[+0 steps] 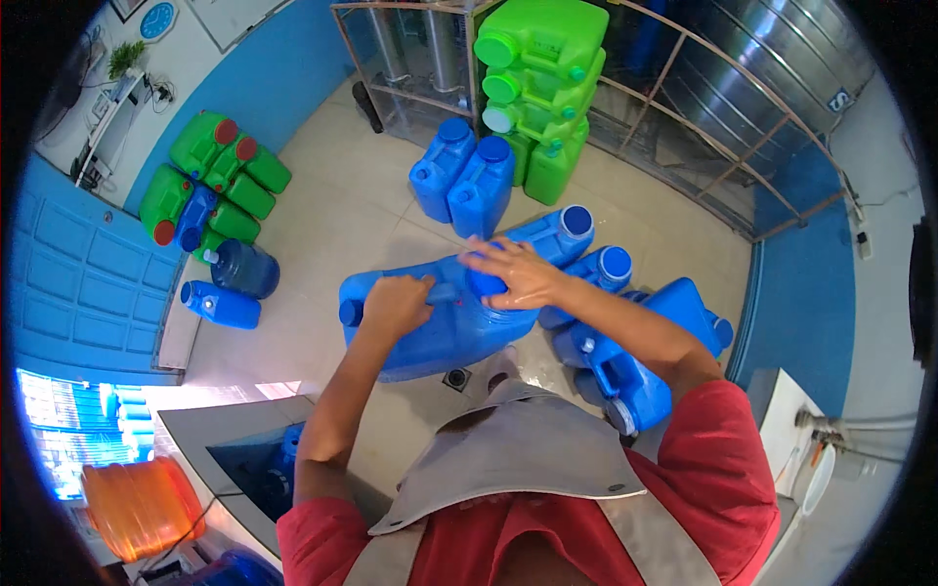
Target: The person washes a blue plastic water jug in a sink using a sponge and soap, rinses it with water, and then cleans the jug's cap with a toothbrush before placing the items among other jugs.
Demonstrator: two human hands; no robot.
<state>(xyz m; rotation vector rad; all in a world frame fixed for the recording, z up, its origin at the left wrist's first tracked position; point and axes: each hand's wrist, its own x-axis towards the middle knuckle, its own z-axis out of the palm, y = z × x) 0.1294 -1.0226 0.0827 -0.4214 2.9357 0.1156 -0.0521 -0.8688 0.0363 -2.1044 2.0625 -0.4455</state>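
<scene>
A large blue plastic water jug is in front of me, held up or standing at a slant with its wide mouth to the right. My left hand is closed around its moulded handle. Over the wide blue screw cap lies my right hand, its fingers and thumb spread around the rim. A smaller blue cap sits at the jug's left end. Just beyond my right hand is another blue jug, partly hidden.
Two blue jugs stand ahead, beside stacked bright green jugs. More blue jugs crowd the floor at my right. Darker green jugs line the left wall. A metal frame encloses a steel tank. A counter stands near left.
</scene>
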